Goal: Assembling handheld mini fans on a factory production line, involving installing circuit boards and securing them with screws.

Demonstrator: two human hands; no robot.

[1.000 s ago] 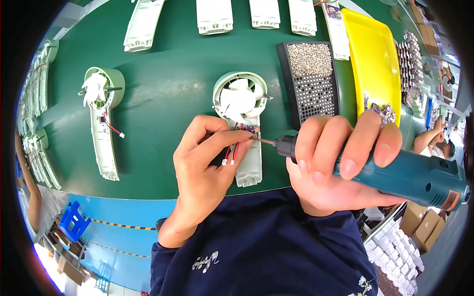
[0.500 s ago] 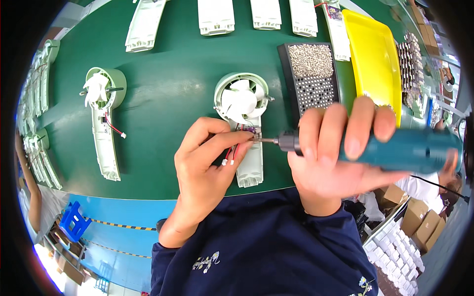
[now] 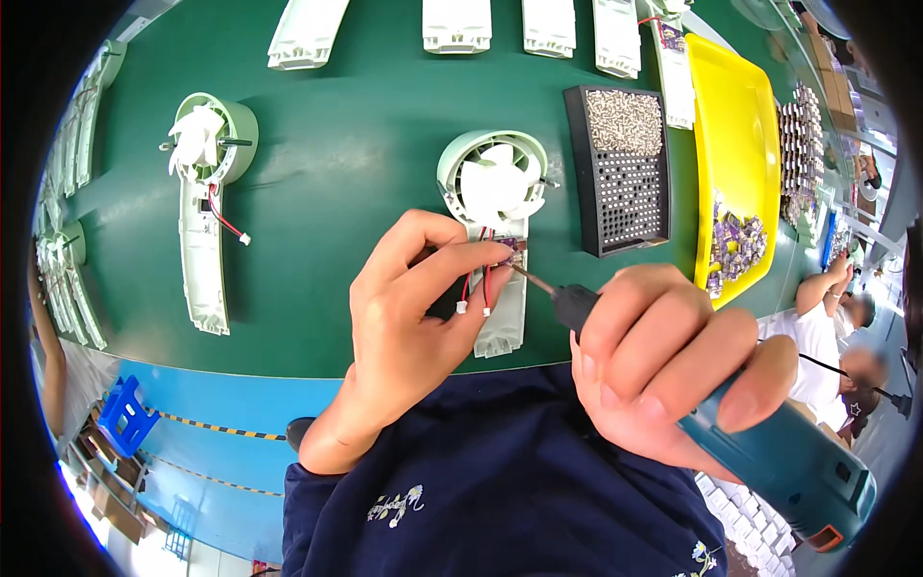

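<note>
Technician: Where is the fan unit (image 3: pixel 496 188) located?

Guide: On the green table (image 3: pixel 327 212), in front of the person. The white blades are at the far end; the pale handle shell (image 3: pixel 502 322) extends toward the near table edge

Technician: What is the state of the left hand (image 3: pixel 409 298)?

Guide: Index finger and thumb are drawn together at the left side of the purple circuit board (image 3: pixel 511 244), which lies at the shell. The fingertips touch the board; whether they grip it cannot be told. Two white connectors (image 3: pixel 461 307) hang on thin wires near the thumb

Technician: And the right hand (image 3: pixel 663 361)?

Guide: Fingers are wrapped around the teal electric screwdriver (image 3: pixel 793 476). The bit (image 3: pixel 535 279) slants toward the board, its tip at the near edge. Its seating is too small to verify

Technician: List the adjacent items

Guide: Right of the fan unit: a black tray (image 3: pixel 583 173) of screws (image 3: pixel 623 120), then a yellow tray (image 3: pixel 735 115) containing small purple boards (image 3: pixel 738 248). Left, well apart: a second fan unit (image 3: pixel 202 250)
</note>
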